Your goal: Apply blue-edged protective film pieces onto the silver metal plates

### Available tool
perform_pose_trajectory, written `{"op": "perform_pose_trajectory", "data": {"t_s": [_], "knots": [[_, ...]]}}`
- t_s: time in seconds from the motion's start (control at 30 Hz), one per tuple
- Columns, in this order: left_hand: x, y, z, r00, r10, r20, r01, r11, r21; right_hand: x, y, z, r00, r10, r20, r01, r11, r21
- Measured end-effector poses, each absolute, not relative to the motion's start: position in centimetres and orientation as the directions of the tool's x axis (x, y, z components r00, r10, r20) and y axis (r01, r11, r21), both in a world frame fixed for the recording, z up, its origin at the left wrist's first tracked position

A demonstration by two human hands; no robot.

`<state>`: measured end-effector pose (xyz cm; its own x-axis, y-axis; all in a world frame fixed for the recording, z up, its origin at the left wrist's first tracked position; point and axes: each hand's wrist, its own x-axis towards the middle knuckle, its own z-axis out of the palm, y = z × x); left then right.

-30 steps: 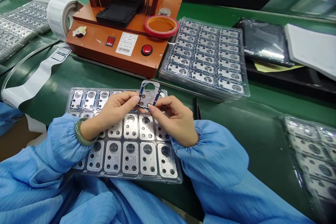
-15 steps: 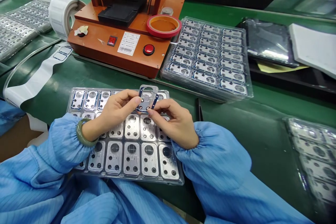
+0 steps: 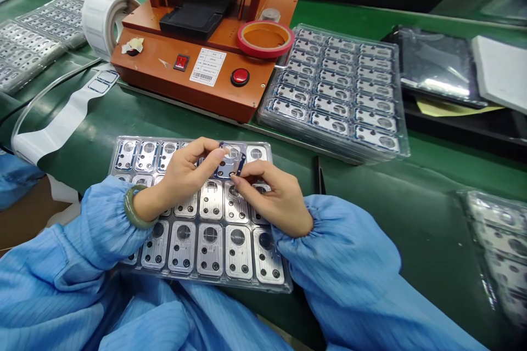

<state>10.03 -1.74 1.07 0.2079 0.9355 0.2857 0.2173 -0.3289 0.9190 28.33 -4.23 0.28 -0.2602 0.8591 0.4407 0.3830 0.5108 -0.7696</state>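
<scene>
Blue-edged metal frame (image 3: 233, 160) has dropped lower since the earlier view, pinched at its edges by the left hand (image 3: 183, 175) and right hand (image 3: 269, 197), both narrow, just above a clear tray (image 3: 206, 281) of aluminium plates (image 3: 211, 203). Handling step; the next move calls for a steady pinch. Orange bench press (image 3: 158, 63) beyond.

the green table (image 3: 382, 214) carries a clear tray of metal plates (image 3: 230, 284) near its front edge, and a second, fuller tray (image 3: 329, 88) just right of an orange bench machine (image 3: 193, 66) with a red button. a roll of white labels (image 3: 107, 16) stands beside the machine, above a loose white backing strip (image 3: 61, 115). more plate trays (image 3: 33, 44) lie at far left, another (image 3: 498, 247) at right, and a thin black object (image 3: 319, 175) between.
</scene>
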Motion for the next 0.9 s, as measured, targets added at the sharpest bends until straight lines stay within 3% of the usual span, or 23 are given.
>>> {"op": "perform_pose_trajectory", "data": {"t_s": [0.5,0.9], "knots": [[9.84,-1.81,1.25,0.224,0.894,0.387,0.272,-0.439,0.856,28.28,-4.13,0.18,-0.327,0.853,0.408,0.375,0.513,-0.772],[9.69,-1.7,1.0,0.243,0.863,0.444,0.287,-0.501,0.817,28.1,-4.34,0.63,-0.381,0.806,0.453,0.42,0.587,-0.692]]}}
